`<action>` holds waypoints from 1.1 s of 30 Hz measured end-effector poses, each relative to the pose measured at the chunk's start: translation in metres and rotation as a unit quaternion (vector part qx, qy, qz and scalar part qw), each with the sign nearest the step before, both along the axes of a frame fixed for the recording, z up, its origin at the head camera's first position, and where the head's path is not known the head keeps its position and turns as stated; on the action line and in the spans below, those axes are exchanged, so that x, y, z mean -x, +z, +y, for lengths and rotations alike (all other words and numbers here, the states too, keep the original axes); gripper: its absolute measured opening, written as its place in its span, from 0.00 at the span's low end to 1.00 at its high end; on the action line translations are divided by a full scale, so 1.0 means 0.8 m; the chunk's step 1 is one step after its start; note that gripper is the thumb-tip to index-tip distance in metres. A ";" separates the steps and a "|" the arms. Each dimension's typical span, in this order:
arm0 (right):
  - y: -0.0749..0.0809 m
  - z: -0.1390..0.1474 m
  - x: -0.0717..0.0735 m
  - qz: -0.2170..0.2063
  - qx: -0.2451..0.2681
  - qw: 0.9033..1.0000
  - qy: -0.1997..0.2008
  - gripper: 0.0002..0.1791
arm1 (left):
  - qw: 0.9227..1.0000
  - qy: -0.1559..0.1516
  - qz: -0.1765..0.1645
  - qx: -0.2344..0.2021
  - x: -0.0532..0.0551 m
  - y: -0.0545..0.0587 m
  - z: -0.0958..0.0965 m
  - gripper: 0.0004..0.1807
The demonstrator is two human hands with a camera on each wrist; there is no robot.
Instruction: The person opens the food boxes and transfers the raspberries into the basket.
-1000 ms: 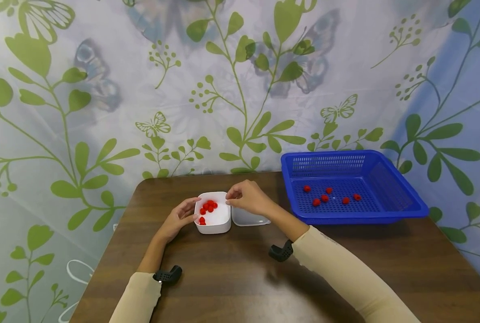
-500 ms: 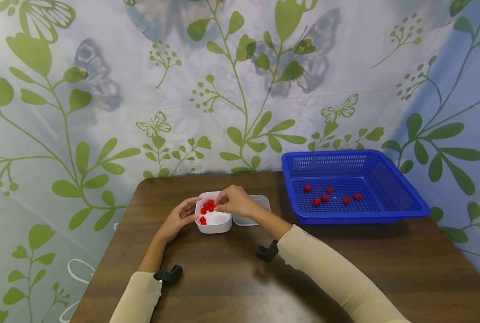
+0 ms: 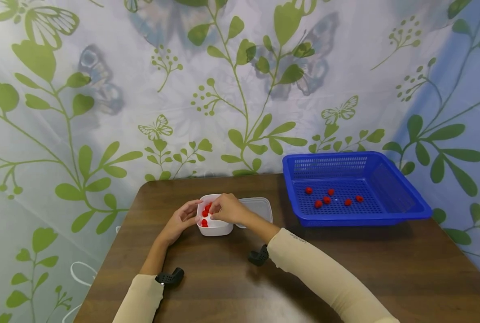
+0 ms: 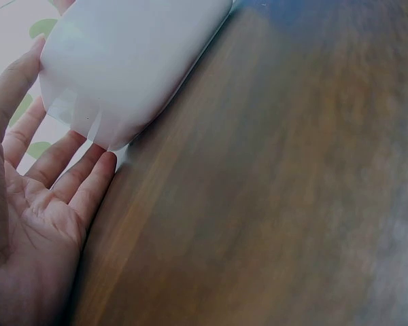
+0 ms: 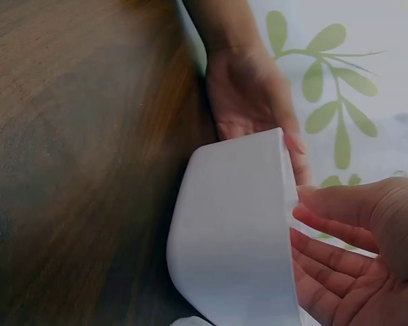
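Observation:
A small white square container (image 3: 215,232) stands on the table with several small red raspberry-like berries (image 3: 205,213) in it. My left hand (image 3: 178,222) rests against its left side, thumb near the front corner and fingers toward the back. The left wrist view shows the fingers of that left hand (image 4: 47,197) nearly straight, touching the container wall (image 4: 129,61). My right hand (image 3: 229,210) reaches over the right rim, thumb and forefinger close together by the berries. In the right wrist view, the container wall (image 5: 234,217) hides the fingertips of the right hand (image 5: 353,251); whether they hold a berry is not visible.
A translucent lid (image 3: 260,207) lies right of the container, partly under the right forearm. Farther right stands a blue perforated basket (image 3: 363,220) with several red berries (image 3: 326,200) on its floor. A patterned curtain (image 3: 240,89) hangs behind the wooden table (image 3: 215,278).
My right hand has moved left, from the container's right rim to above its inside near the berries. My left hand stays at the container's left side. The head view has shifted slightly.

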State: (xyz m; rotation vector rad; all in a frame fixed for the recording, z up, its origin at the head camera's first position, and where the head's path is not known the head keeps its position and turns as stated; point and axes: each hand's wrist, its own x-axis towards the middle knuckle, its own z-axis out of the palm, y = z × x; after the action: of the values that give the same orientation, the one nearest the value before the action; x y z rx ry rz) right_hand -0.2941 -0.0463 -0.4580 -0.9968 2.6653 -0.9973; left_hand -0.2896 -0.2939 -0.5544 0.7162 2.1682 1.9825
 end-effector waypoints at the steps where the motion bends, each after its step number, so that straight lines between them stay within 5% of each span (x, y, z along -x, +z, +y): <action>1: -0.001 -0.002 0.000 0.007 -0.007 1.000 0.001 0.03 | 1.000 0.001 0.001 0.000 -0.001 0.000 0.000 0.30; 22: -0.030 -0.038 0.016 0.070 -0.053 0.996 0.012 0.01 | 1.000 0.000 0.000 -0.001 0.002 -0.002 0.001 0.29; 33: -0.027 -0.049 0.024 -0.079 -0.054 0.994 -0.052 0.09 | 1.000 0.000 -0.008 0.000 0.002 -0.002 0.001 0.30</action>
State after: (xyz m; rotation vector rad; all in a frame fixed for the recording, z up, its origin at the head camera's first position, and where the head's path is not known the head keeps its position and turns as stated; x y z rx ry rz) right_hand -0.3134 -0.0851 -0.4793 -0.7315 2.6301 -0.8993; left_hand -0.2911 -0.2933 -0.5557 0.6988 2.1599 1.9815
